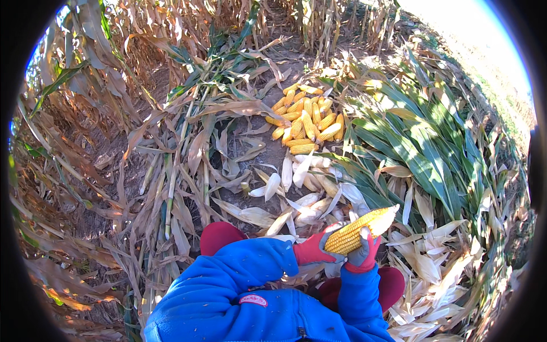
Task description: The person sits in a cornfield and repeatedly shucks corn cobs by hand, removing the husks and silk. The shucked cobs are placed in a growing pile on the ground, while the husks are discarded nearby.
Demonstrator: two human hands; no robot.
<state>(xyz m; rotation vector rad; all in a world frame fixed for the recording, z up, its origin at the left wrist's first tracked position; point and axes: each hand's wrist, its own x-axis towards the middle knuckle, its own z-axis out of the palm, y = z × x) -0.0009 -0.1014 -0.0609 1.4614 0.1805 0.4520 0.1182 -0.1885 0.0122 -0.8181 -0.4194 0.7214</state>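
Note:
A husked yellow ear of corn [354, 233] lies across both my hands, its pale tip pointing up to the right. In a red and grey work glove, my left hand [318, 248] wraps around the thick lower end. My right hand [365, 252], gloved the same way, supports the ear from below with the thumb against its kernels. Just beyond my hands, several ears still in dry husks [314, 209] lie on the ground. Farther ahead is a heap of bare yellow ears [307, 117].
Cut corn stalks with dry leaves [171, 184] cover the ground at left. A pile of green-leaved stalks [414, 137] lies at right, with stripped pale husks [431, 273] nearer me. Standing dry corn [192, 25] rises beyond. My bent knees [220, 237] flank the working area.

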